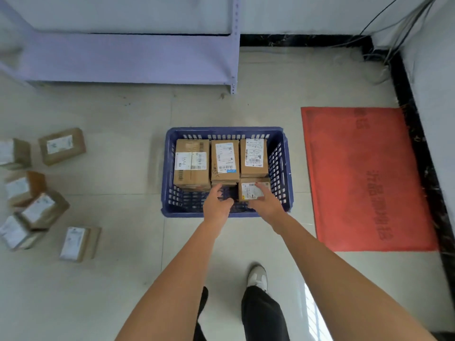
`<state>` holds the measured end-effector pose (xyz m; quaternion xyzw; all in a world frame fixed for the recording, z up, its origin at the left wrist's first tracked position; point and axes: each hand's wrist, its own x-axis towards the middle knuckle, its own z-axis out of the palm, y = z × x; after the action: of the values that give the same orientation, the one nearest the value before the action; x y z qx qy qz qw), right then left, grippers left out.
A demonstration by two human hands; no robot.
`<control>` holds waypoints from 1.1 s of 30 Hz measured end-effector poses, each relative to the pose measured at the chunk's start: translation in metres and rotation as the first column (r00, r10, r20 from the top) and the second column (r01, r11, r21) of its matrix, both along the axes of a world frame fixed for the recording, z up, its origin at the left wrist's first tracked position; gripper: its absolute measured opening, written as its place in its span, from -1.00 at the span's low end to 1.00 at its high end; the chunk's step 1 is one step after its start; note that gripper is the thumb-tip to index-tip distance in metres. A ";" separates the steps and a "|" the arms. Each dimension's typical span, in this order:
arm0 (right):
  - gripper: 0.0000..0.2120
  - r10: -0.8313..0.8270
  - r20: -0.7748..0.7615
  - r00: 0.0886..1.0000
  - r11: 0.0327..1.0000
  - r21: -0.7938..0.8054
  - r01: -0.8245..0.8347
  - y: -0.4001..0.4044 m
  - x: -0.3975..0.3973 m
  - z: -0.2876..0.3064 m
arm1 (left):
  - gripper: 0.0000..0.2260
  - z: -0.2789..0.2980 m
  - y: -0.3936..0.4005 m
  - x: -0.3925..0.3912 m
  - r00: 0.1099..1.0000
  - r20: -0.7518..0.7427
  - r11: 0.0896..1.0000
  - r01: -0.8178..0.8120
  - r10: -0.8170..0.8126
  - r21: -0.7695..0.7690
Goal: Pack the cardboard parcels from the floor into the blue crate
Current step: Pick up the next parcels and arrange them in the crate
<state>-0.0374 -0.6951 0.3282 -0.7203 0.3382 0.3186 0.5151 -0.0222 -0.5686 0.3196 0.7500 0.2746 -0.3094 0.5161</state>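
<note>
View from above of the blue crate (170,168) standing on the tiled floor (128,267). Three cardboard parcels fill the crate's far row: a large carton (192,163) at the left, a middle parcel (225,159), and a right-hand parcel (253,157). In the near right corner of the crate sits a small parcel (253,190), label upward, on which the right hand (264,201) is closed, fingers over its top and near edge. The left hand (218,203) hovers over the crate's near middle with fingers loosely curled and gripping nothing; whether it touches the low carton beneath the middle parcel cannot be told. Six loose parcels (61,146) lie well to the left of the crate, still to be packed; a red mat (364,180) lies just to its right. Judged from their look, the parcels are light, stiff-walled and dry, with smooth labels that may slip; each is best taken across opposite sides, near the corners.
</note>
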 end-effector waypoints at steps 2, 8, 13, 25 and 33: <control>-0.38 0.013 -0.019 1.000 1.000 0.003 -0.013 0.023 -0.009 0.021 | -0.48 0.022 0.026 -0.008 0.999 -0.010 0.999 -0.033 0.033 -0.006; -0.43 0.105 0.010 0.994 0.994 -0.038 -0.105 0.143 -0.004 0.054 | -0.49 0.063 0.146 -0.017 0.998 0.013 0.998 -0.068 0.068 -0.001; -0.37 0.182 0.001 0.983 0.983 0.036 -0.182 0.314 0.021 0.050 | -0.49 0.061 0.310 -0.009 0.992 0.017 0.992 -0.122 0.121 0.039; -0.43 0.233 -0.104 0.967 0.969 0.113 -0.221 0.637 0.028 0.028 | -0.54 0.040 0.652 -0.005 0.969 -0.069 0.969 -0.230 0.236 0.085; -0.47 0.269 -0.152 0.951 0.960 0.118 -0.252 0.707 0.059 -0.005 | -0.53 0.013 0.726 0.004 0.931 -0.150 0.940 -0.314 0.333 0.137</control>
<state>0.0218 0.0116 0.3234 -0.7034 0.2661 0.4590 0.4729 -0.0182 0.1572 0.3325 0.6927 0.4543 -0.2675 0.4922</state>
